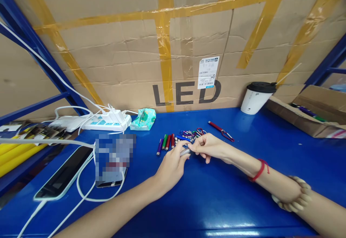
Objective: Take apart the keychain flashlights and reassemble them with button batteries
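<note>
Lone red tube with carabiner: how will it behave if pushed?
The red tube looks round, so it may roll on the smooth blue table. The carabiner at one end would probably check that roll. The tube's straight, shiny body suggests stiffness.

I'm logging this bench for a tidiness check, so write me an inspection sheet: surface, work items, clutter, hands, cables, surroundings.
Surface: blue tabletop, glossy.
Work items: grey metal tube in hand; purple, green and red tubes side by side; carabiner clips behind the hands.
Clutter: phone, partly pixelated device, teal packet, lidded paper cup, open cardboard box.
Hands: left hand holds the grey metal tube; right hand has its fingertips at the tube's end, their grip unclear.
Cables: white cables around a power strip; one joins the phone.
Surroundings: taped cardboard marked LED behind.
</note>
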The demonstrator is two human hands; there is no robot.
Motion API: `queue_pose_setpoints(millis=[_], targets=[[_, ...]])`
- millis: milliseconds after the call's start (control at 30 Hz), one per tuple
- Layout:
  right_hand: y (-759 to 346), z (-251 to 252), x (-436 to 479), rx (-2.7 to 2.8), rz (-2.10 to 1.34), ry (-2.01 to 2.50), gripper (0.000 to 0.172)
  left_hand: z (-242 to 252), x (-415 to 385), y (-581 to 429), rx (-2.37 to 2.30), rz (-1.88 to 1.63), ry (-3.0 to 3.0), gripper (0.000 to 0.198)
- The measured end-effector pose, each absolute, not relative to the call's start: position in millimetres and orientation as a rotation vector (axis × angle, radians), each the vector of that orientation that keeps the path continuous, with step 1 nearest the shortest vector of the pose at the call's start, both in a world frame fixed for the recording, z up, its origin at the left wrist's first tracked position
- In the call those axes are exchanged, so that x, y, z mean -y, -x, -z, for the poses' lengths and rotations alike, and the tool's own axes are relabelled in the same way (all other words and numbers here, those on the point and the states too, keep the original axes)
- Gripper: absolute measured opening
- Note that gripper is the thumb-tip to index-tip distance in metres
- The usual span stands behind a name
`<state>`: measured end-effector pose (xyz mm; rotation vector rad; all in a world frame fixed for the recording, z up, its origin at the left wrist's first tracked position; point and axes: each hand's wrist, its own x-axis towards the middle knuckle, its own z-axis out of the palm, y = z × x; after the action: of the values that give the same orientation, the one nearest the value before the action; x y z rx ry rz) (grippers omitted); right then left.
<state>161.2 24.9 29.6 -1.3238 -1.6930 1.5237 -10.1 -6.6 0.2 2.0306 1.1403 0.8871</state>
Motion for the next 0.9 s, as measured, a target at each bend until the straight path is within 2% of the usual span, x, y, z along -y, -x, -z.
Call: queue_pose_setpoints(millis=[233, 400, 733, 900], targets=[[-161.0, -28.1, -26.0, 1.646, -1.492, 1.319, 0.048, -0.9, 4.0, 8.4, -1.12, -0.94, -1.983, 0.013], [-159.0, -24.0, -27.2, 1.702, -1.371, 1.253, 0.048, -0.7, 2.5, 7.9, -1.131, -0.956, -1.953, 0.012], [-162.2, -32.0, -23.6, 2.016, -0.791, 1.167, 0.037, -5.3, 7.1, 6.8, -1.166, -1.028, -1.891, 0.012], [-166.7, -30.0, -23.4, 2.236, -0.298, 1.271, 0.025, -5.9, 5.9, 6.3, -1.143, -1.11, -1.846, 0.011]])
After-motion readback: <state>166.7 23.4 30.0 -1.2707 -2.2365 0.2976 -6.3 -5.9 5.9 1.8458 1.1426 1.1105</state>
